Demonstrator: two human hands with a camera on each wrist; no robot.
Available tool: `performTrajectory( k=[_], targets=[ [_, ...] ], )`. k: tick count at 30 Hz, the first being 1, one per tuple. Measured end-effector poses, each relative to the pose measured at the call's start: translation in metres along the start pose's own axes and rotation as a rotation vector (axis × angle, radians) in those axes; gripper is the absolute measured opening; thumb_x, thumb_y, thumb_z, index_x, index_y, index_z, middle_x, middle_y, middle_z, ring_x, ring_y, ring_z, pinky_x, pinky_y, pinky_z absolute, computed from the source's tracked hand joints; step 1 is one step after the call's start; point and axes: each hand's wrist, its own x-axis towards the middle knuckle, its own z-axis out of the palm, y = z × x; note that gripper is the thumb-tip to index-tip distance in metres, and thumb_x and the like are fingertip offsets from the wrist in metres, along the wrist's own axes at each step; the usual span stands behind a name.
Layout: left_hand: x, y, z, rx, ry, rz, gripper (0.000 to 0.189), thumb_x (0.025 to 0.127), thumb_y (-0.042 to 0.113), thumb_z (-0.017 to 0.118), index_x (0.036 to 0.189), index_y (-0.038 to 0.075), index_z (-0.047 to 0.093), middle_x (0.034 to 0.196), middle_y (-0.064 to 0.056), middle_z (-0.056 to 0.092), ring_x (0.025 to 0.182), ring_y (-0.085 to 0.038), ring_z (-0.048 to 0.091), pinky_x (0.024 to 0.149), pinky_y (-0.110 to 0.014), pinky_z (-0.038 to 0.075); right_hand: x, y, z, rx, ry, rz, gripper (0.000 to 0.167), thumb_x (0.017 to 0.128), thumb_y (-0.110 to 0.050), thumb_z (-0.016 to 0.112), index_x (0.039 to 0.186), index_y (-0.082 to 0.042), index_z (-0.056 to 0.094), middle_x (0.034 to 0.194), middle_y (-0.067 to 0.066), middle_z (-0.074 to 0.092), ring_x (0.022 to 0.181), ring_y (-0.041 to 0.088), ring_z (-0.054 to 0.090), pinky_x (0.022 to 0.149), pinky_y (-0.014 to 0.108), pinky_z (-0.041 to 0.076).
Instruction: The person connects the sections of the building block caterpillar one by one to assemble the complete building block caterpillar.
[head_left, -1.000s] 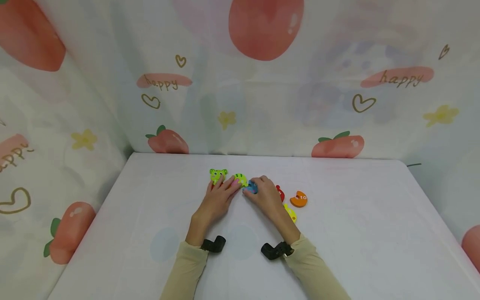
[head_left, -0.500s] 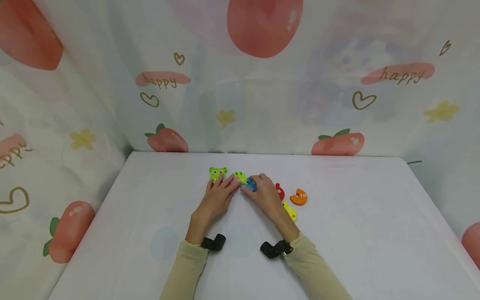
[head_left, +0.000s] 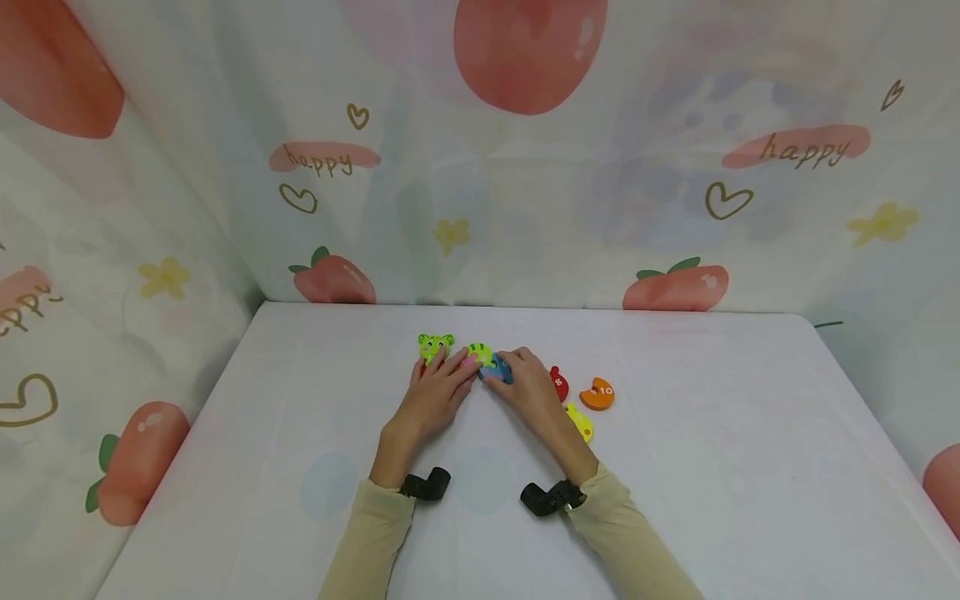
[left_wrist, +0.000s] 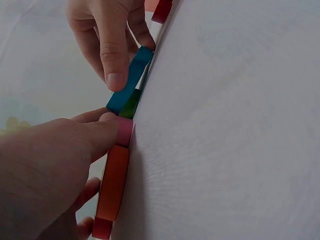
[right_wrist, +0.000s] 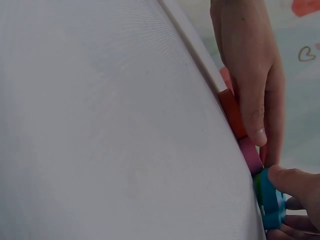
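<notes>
In the head view my right hand (head_left: 531, 388) pinches a blue puzzle piece (head_left: 498, 369) between thumb and fingers. The blue piece touches a green striped piece (head_left: 479, 354) in a joined row. My left hand (head_left: 429, 400) lies over the row with its fingers extended. In the left wrist view its thumb rests against a pink piece (left_wrist: 125, 131). An orange piece (left_wrist: 113, 182) and a red piece (left_wrist: 102, 228) stand beside the left fingers. A green animal-face piece (head_left: 434, 345) forms the row's far left end, partly covered by the left fingers.
Right of my right hand lie a red piece (head_left: 559, 383) and an orange piece (head_left: 597, 394) marked 10. A yellow piece (head_left: 581, 424) is partly hidden by the right wrist. The white table (head_left: 720, 483) meets a patterned cloth (head_left: 525, 225) at the back.
My right hand has brought the blue piece slightly left, closer against the green striped piece. My left hand has stayed on the row.
</notes>
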Motion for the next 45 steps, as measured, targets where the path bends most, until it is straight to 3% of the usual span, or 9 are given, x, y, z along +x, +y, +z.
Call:
performTrajectory(
  k=[9, 15, 19, 23, 27, 35, 45],
  targets=[
    [0.003, 0.004, 0.001, -0.045, 0.037, -0.013, 0.039, 0.101, 0.034, 0.048, 0.14, 0.027, 0.053, 0.155, -0.002, 0.04, 0.147, -0.036, 0.027, 0.115, -0.066, 0.018, 0.002, 0.006, -0.009, 0.094, -0.128, 0.02, 0.047, 0.086, -0.021, 0.074, 0.125, 0.003, 0.062, 0.116, 0.018, 0.061, 0.096, 0.024, 0.059, 0.088, 0.038, 0.055],
    [0.008, 0.017, 0.004, -0.11, 0.073, -0.126, 0.034, 0.099, 0.037, 0.053, 0.129, 0.023, 0.058, 0.15, -0.003, 0.046, 0.145, -0.041, 0.029, 0.112, -0.072, 0.016, 0.0, 0.008, -0.026, 0.194, -0.237, 0.002, 0.042, 0.089, -0.008, 0.065, 0.128, 0.004, 0.059, 0.119, 0.02, 0.062, 0.104, 0.029, 0.061, 0.092, 0.043, 0.054],
    [0.012, 0.029, 0.005, -0.043, 0.076, -0.196, 0.036, 0.096, 0.043, 0.056, 0.125, 0.023, 0.058, 0.147, -0.004, 0.048, 0.143, -0.043, 0.031, 0.109, -0.074, 0.019, -0.001, 0.006, -0.039, 0.231, -0.202, 0.018, 0.039, 0.094, -0.01, 0.059, 0.132, 0.0, 0.056, 0.123, 0.019, 0.064, 0.112, 0.031, 0.061, 0.095, 0.044, 0.054],
    [0.015, 0.036, 0.007, 0.015, 0.082, -0.22, 0.04, 0.094, 0.045, 0.058, 0.128, 0.023, 0.057, 0.144, -0.005, 0.05, 0.142, -0.043, 0.034, 0.107, -0.075, 0.022, -0.003, 0.0, -0.057, 0.254, -0.118, -0.014, 0.037, 0.095, -0.011, 0.059, 0.131, -0.002, 0.057, 0.121, 0.016, 0.066, 0.111, 0.03, 0.063, 0.093, 0.043, 0.055],
    [0.014, 0.04, 0.007, 0.01, 0.072, -0.228, 0.043, 0.095, 0.041, 0.058, 0.134, 0.024, 0.056, 0.147, -0.007, 0.048, 0.142, -0.038, 0.036, 0.11, -0.071, 0.024, -0.006, 0.0, -0.067, 0.273, -0.095, -0.046, 0.035, 0.095, -0.012, 0.059, 0.129, -0.002, 0.059, 0.117, 0.015, 0.068, 0.108, 0.029, 0.064, 0.09, 0.042, 0.056],
    [0.01, 0.042, 0.007, 0.097, 0.073, -0.144, 0.044, 0.098, 0.033, 0.056, 0.139, 0.017, 0.054, 0.147, -0.008, 0.05, 0.142, -0.03, 0.04, 0.118, -0.044, 0.032, -0.022, 0.022, -0.076, 0.25, -0.091, -0.063, 0.033, 0.094, -0.009, 0.061, 0.126, 0.001, 0.061, 0.113, 0.015, 0.07, 0.102, 0.028, 0.066, 0.088, 0.043, 0.057],
    [0.011, 0.04, 0.012, 0.104, 0.173, -0.068, 0.033, 0.095, 0.027, 0.061, 0.128, 0.019, 0.065, 0.136, -0.006, 0.058, 0.127, -0.028, 0.051, 0.112, -0.049, 0.039, -0.026, 0.046, -0.086, 0.203, -0.104, -0.021, 0.033, 0.095, -0.011, 0.06, 0.126, 0.0, 0.061, 0.119, 0.017, 0.068, 0.105, 0.03, 0.064, 0.091, 0.046, 0.055]
  ],
)
